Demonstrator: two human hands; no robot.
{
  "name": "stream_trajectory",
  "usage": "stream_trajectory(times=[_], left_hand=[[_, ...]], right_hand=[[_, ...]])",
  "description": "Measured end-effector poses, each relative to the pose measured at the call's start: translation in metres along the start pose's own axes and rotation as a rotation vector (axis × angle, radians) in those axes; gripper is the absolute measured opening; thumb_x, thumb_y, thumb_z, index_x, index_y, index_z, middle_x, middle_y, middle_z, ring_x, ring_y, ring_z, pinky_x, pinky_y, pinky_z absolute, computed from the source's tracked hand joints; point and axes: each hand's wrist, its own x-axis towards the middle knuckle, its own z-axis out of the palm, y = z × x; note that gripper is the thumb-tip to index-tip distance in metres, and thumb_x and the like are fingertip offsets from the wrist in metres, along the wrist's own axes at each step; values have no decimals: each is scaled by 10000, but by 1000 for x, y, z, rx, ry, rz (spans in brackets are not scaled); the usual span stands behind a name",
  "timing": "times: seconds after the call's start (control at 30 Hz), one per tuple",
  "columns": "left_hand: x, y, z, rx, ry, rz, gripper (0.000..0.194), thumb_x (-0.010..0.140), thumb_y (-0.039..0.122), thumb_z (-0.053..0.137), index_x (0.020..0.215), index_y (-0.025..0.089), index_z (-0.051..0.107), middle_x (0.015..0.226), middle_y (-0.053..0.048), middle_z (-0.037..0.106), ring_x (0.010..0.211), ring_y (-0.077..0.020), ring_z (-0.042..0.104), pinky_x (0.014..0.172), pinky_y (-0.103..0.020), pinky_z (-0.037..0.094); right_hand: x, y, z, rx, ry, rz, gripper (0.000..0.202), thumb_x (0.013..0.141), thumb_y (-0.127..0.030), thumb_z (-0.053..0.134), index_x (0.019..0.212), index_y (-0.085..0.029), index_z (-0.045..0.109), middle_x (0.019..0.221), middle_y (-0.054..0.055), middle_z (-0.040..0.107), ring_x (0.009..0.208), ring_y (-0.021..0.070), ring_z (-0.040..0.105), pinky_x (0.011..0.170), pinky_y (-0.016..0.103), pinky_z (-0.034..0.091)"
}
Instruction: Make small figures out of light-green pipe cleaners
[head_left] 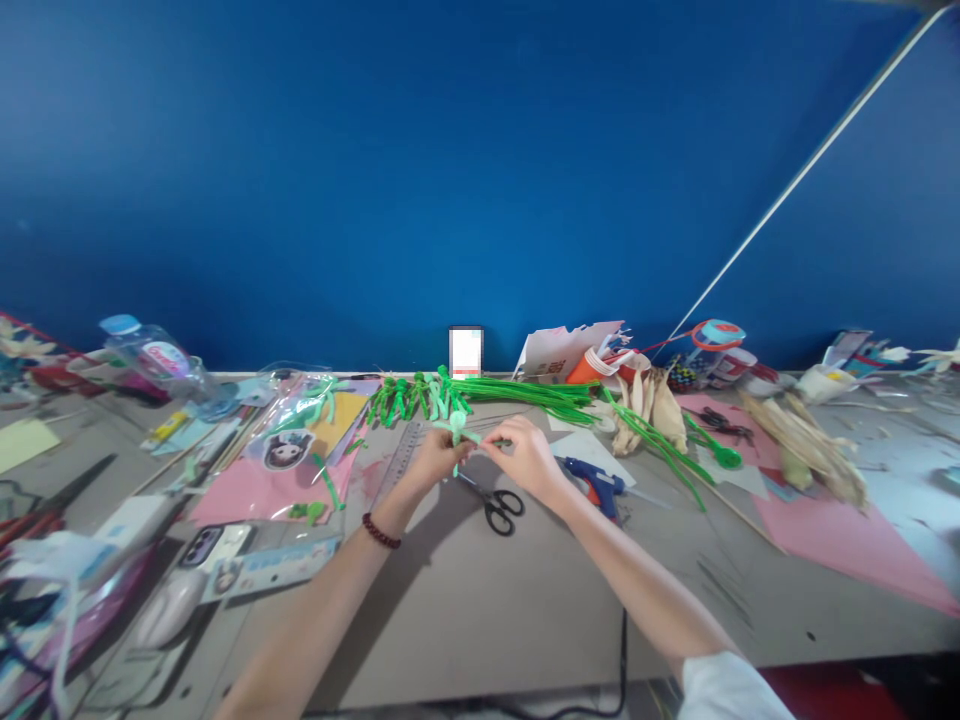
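Observation:
Near the middle of the table, my left hand (437,457) is closed on a pale green pipe-cleaner figure (457,428) with a rounded top. My right hand (523,455) pinches the end of a pale green strand that stretches from the figure toward the right. The fingertips of both hands are close together. Just below them lie black-handled scissors (501,510), their blades partly under my left hand. Behind the hands, a row of small green pipe-cleaner figures (401,396) and a bundle of long green pipe cleaners (536,392) lie along the wall.
A blue glue gun (596,480) lies right of my right hand. Pink paper (251,490) and a clear bag are at left, beside a plastic bottle (161,355). Dried husks (814,450) and more pink sheets lie at right. A phone (466,352) stands against the blue wall.

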Motion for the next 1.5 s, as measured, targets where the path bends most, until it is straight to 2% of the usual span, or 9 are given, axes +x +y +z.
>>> stream_trajectory(times=[0.1,0.27,0.47,0.63,0.77,0.9,1.17,1.4,1.5], left_hand=[[0,0,1,-157,33,13,234,592,323,709,484,153,589,441,14,510,450,-105,448,496,-234,327],[-6,6,-1,-222,48,84,311,645,345,676,444,160,527,480,13,497,526,-111,450,579,-246,352],[-6,11,-7,-284,-81,89,322,707,381,657,492,162,560,515,2,513,555,-120,462,604,-261,363],[-6,14,-12,-236,-119,50,348,696,391,680,458,165,565,529,-14,546,597,-140,511,663,-279,389],[-8,15,-12,-138,-203,65,361,705,412,674,459,162,591,520,-16,552,567,-134,500,620,-273,381],[-12,18,-9,-97,-270,45,364,661,438,706,457,157,595,464,-13,528,495,-123,456,531,-264,339],[-15,27,-11,-39,-174,19,396,695,408,679,409,161,562,462,-16,529,519,-125,480,547,-258,343],[-14,22,-9,-141,-168,17,115,625,243,709,692,152,689,579,-6,597,544,-121,501,539,-240,360],[-10,17,-7,-161,-158,62,92,587,159,672,678,153,684,621,-9,618,564,-119,510,551,-236,381]], right_hand=[[-4,-6,7,-4,-7,-22,128,789,-164,631,683,-220,677,686,23,666,743,182,556,683,282,433],[-8,-9,14,-66,-20,-67,164,797,-144,609,665,-218,671,669,20,652,724,179,545,673,280,415],[-2,5,14,-70,-18,-16,129,759,-147,660,647,-209,673,680,25,676,735,188,568,693,291,426],[6,25,7,-20,-39,50,81,725,-148,694,683,-217,698,708,16,699,749,196,603,693,289,439],[10,30,1,-20,-21,75,74,735,-158,692,690,-214,711,717,21,700,731,193,614,672,283,438],[11,25,-6,-14,-1,50,106,769,-254,687,676,-218,723,682,21,683,681,176,610,637,272,427],[11,20,-10,-40,79,33,73,771,-262,694,748,-201,728,741,44,675,716,187,607,667,287,454],[11,15,-10,6,69,37,90,799,-242,650,773,-203,727,752,46,675,673,174,594,636,288,469],[9,10,-12,56,71,31,90,794,-251,653,755,-211,724,739,43,675,693,178,600,624,283,467]])
